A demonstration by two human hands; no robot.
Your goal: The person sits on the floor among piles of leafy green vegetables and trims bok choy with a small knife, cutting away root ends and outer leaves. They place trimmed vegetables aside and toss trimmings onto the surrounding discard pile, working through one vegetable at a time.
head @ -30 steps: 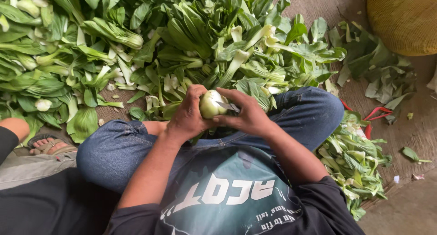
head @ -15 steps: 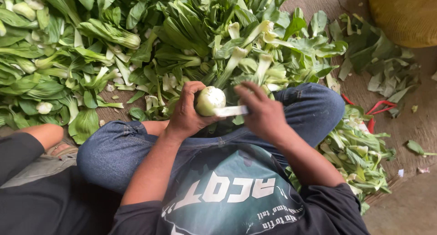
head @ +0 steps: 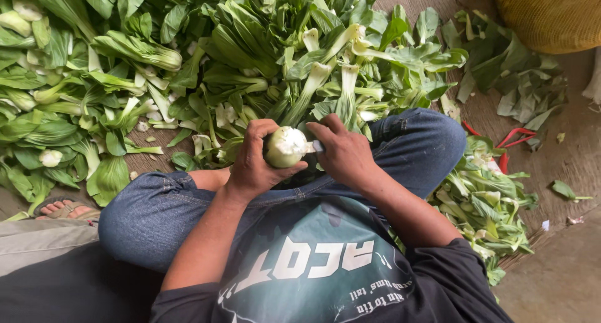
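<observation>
Resting in the left hand (head: 253,166) above the person's lap is a head of bok choy (head: 285,146), its pale cut base turned up toward the camera and its leaves pointing away into the heap; the left grip is wrapped around its side, thumb under the base. The right hand (head: 344,154) sits just beside it, its grip closed on what looks like a small blade (head: 316,146) whose light tip touches the edge of the base, though the handle is hidden inside the hand. Trimming here would likely go best with the head held steady, the blade taking a thin slice off the base, and the left thumb kept back from the cutting edge. I count one head in hand, two hands at work and one blade. Beyond the knees, the pile of bok choy (head: 188,66) covers the floor, too many overlapping heads to count. A second heap of loose leaves (head: 488,204) lies by the right knee, with one red band (head: 513,138) near it. One yellow basket (head: 551,16) stands at the top right corner, and one sandalled foot (head: 62,209) of another person shows at the left edge.
</observation>
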